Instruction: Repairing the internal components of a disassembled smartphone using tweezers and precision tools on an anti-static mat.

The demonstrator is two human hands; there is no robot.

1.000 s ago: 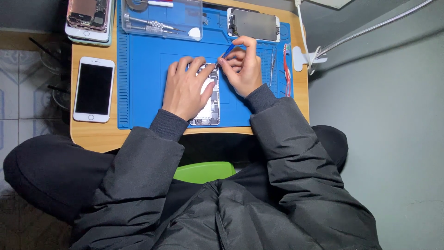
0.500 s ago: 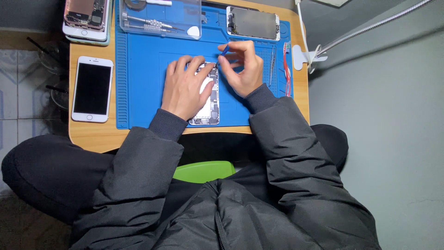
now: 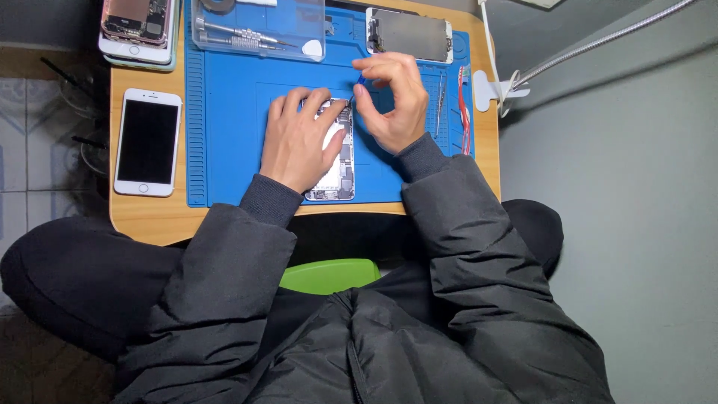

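An opened phone (image 3: 340,168) with bare circuitry lies on a blue work mat (image 3: 232,120) on a small wooden table (image 3: 149,217). My left hand (image 3: 298,138) rests flat on the phone's upper part and holds it down. My right hand (image 3: 390,101) pinches a thin blue-handled tool (image 3: 357,86) whose tip points down at the phone's top edge, right beside my left fingertips.
A detached phone screen (image 3: 410,35) lies at the mat's far right. A clear plastic box (image 3: 258,30) with screwdrivers sits at the far middle. A white phone (image 3: 147,142) lies on the left, another opened phone (image 3: 138,26) at the far left corner. Tweezers (image 3: 441,112) and a red tool (image 3: 465,112) lie on the right. A white lamp clamp (image 3: 493,90) grips the right edge.
My right hand has lowered the thin tool from above the mat down to the top edge of the opened phone. My left hand has stayed on the phone.
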